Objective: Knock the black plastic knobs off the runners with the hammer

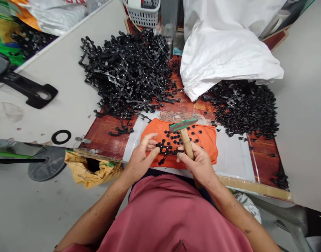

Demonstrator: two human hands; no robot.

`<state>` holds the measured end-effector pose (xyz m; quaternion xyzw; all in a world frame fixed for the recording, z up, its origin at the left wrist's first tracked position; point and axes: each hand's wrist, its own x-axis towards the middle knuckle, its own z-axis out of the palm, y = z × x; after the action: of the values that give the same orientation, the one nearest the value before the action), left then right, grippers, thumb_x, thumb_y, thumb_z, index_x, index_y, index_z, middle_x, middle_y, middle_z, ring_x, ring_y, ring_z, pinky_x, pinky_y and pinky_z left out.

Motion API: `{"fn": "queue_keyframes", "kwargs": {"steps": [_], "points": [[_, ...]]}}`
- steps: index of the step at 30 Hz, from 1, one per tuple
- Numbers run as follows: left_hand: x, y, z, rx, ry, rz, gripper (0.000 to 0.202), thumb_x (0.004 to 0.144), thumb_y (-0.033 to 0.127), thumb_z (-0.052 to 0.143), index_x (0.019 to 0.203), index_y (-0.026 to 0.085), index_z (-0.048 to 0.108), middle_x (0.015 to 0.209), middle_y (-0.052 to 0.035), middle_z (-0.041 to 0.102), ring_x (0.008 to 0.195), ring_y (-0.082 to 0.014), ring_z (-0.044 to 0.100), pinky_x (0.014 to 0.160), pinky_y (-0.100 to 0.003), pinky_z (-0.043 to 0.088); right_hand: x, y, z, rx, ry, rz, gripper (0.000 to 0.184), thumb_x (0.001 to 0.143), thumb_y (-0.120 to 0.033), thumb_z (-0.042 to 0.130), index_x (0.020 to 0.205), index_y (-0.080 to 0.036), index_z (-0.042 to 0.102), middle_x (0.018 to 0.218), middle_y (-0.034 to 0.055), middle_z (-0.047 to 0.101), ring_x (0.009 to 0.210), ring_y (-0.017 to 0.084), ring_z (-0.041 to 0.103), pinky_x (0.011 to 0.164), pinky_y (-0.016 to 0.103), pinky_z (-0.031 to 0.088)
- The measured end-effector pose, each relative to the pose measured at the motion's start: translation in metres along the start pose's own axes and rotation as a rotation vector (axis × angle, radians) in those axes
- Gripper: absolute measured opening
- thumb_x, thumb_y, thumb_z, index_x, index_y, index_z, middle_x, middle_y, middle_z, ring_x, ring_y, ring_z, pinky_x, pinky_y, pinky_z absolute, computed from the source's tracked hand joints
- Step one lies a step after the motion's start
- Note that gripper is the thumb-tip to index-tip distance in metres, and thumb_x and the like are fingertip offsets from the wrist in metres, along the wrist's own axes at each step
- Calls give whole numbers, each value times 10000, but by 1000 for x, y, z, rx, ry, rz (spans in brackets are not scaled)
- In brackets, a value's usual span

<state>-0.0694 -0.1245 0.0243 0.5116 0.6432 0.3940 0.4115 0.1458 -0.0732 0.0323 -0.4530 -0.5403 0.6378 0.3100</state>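
Observation:
My right hand [199, 159] is closed round the wooden handle of a hammer [186, 141], whose head has green edges and points up and away from me. Just left of it, a black linked plastic piece [164, 150] with jointed arms and round ends lies over an orange cloth [149, 131]. My left hand [143, 154] is beside the piece's left end, fingers curved and thumb apart from them; whether a fingertip touches it is hard to tell. The right fingertips are near its other end. Several small black round studs [174, 137] are spread on the cloth.
Behind the cloth rises a big heap of black linked pieces [128, 73]. At right, a pile of small black parts [246, 108] spills from under a white sack [228, 52]. A grey basket [143, 15] stands at the back. A black ring [61, 132] lies on the left panel.

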Motion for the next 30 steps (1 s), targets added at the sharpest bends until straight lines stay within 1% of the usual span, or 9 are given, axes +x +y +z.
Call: {"fn": "queue_keyframes", "kwargs": {"steps": [4,7,10,13,17,19,24,27,30], "points": [[-12,8,15,-80,-117,-75,440,1012,433,467,1397,221,499,964,-19,652,882,-163,630,846,-299,510,-11,9,7,-106,18,-80,177,865,-366,692,950,-223,635,782,0,714,713,184,679,702,305,554],[-14,5,23,-194,-104,-136,391,1011,473,437,1268,197,540,834,13,585,724,-138,568,669,-256,466,-21,15,12,-139,-28,-102,157,895,-362,667,972,-225,654,808,0,712,750,190,680,728,305,558],[-11,-6,14,-54,-19,-130,315,997,462,450,1142,206,565,740,41,504,654,-130,488,612,-247,392,-35,23,2,-191,-29,-123,224,953,-382,605,1100,-224,664,796,-5,705,735,188,667,716,298,548],[-6,-16,-4,150,-12,-93,253,1001,429,442,1083,224,565,725,47,496,670,-136,484,643,-254,375,-48,36,-19,-390,93,-180,320,993,-384,556,1256,-222,640,803,-8,691,726,189,650,714,293,519],[-4,-20,-15,238,-56,-48,279,1001,448,427,965,215,577,797,26,542,734,-143,497,680,-258,385,-47,39,-32,-693,181,-248,176,992,-341,566,1021,-215,685,797,0,672,692,173,614,660,266,455],[-8,-22,-16,198,-29,-50,295,987,470,446,913,210,563,779,26,522,719,-141,478,658,-251,381,-35,28,-24,-862,193,-294,181,988,-317,563,889,-212,672,769,15,664,685,177,606,647,267,435],[-32,-40,-23,-8,49,-136,302,953,516,528,881,223,518,648,62,368,559,-109,330,530,-225,277,7,-9,18,-1308,-14,-262,268,1036,-310,477,1015,-221,729,1031,76,717,797,190,673,649,264,442],[-48,-55,-33,-127,121,-192,305,952,539,551,950,235,515,648,67,351,547,-108,312,507,-216,259,19,-14,33,-1479,-132,-213,295,1031,-254,449,1035,-208,740,1034,88,718,764,196,696,633,275,454],[-56,-65,-41,-176,158,-225,306,950,540,567,1015,244,521,675,61,391,566,-110,357,515,-206,306,22,-10,37,-1535,-130,-236,289,1013,-213,444,1058,-198,729,1050,96,717,769,206,709,628,285,466]]}}
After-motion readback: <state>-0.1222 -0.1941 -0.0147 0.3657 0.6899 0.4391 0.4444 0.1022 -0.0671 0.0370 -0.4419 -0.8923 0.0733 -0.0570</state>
